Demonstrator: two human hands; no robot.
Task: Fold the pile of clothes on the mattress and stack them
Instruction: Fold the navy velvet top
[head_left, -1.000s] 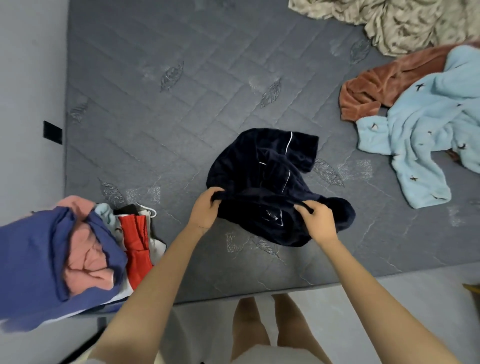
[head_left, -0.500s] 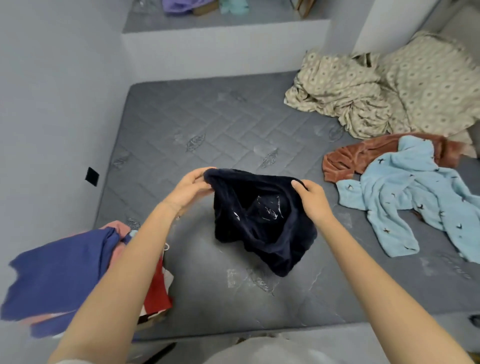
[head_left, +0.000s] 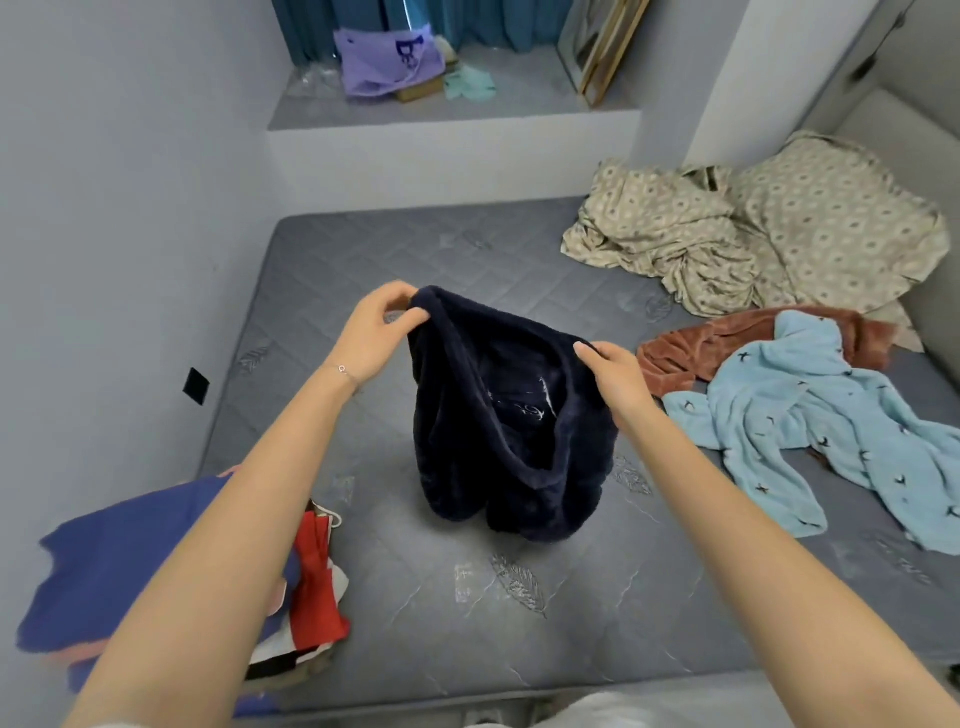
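The grey quilted mattress (head_left: 395, 260) fills most of my view, running away from me toward a raised ledge at the far wall. Crumpled beige patterned bedding (head_left: 779, 244) sits in its far right corner. In front of that, a light blue garment (head_left: 810, 426) sprawls unfolded on the right side, lying over part of a rust-brown garment (head_left: 727, 343). At the near left corner lies a heap of blue and red clothes (head_left: 119, 561), partly hidden behind my left forearm; I take it for the stack.

The navy fleece garment (head_left: 498, 415) hangs in the middle, straight ahead of me. Its top edge runs between my hands, slanting from far left to near right, and its long axis drops downward. Whether the bottom rests on the mattress or just clears it, I cannot tell.

My left hand (head_left: 374, 332) pinches the far end of that edge between thumb and fingers. My right hand (head_left: 613, 374) grips the near end, fingers curled into the pile. The fabric sags slack between them, so I judge it needs spreading wider before it can be laid flat.
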